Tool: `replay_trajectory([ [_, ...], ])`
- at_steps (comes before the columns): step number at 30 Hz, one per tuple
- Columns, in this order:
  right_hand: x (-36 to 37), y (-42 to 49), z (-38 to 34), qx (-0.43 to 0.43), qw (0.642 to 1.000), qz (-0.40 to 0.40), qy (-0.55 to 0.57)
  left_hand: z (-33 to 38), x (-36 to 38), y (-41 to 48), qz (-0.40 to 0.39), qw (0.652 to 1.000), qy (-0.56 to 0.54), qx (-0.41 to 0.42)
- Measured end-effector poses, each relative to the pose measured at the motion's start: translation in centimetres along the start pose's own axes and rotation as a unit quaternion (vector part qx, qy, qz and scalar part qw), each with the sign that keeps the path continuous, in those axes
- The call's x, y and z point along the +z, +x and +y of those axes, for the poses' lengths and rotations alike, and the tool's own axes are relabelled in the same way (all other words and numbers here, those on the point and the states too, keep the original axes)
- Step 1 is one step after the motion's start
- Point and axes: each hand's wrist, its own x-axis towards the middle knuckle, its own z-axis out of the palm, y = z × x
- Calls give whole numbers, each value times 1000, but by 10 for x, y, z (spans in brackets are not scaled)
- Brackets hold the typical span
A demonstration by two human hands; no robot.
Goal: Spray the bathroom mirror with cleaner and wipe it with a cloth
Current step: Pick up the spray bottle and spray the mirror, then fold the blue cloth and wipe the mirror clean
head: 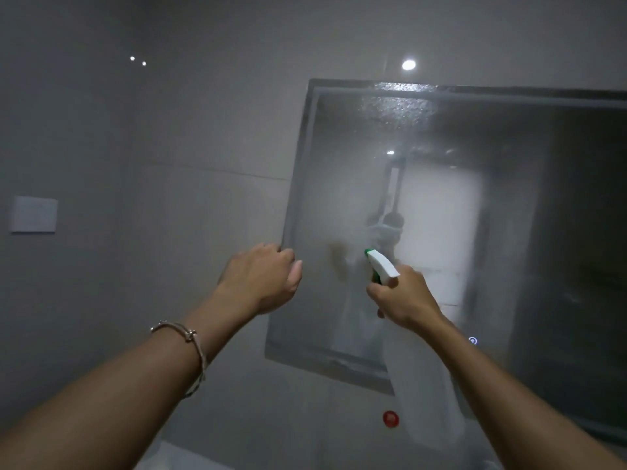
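The right hand (403, 296) grips a spray bottle (381, 268), its nozzle pointing up and forward at the mirror (441, 205) straight ahead. The left hand (263, 278), loosely curled and holding nothing, rests at the mirror's left edge. No cloth is visible; the bottle's contents are hidden.

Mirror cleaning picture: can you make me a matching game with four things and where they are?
Things:
1. spray bottle
2. bracelet
3. wall plate
4. red round thing

Places:
A. on the left wrist
B. below the mirror
C. in the right hand
D. far left on the wall

Pairs: 1-C, 2-A, 3-D, 4-B
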Motion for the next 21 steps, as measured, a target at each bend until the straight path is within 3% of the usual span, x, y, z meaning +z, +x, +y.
replay_trajectory([
  [5, 88, -8, 10, 22, 997, -70, 2, -55, 46, -21, -41, 999, -17, -18],
  [12, 233, -36, 11, 48, 980, -191, 42, -141, 140, -115, -148, 981, -29, -118],
  [17, 354, -96, -2, 22, 954, -280, 103, -200, 188, -222, -249, 947, -18, -200],
  [21, 431, -138, -22, -9, 936, -315, 155, -248, 209, -297, -286, 917, -8, -277],
])
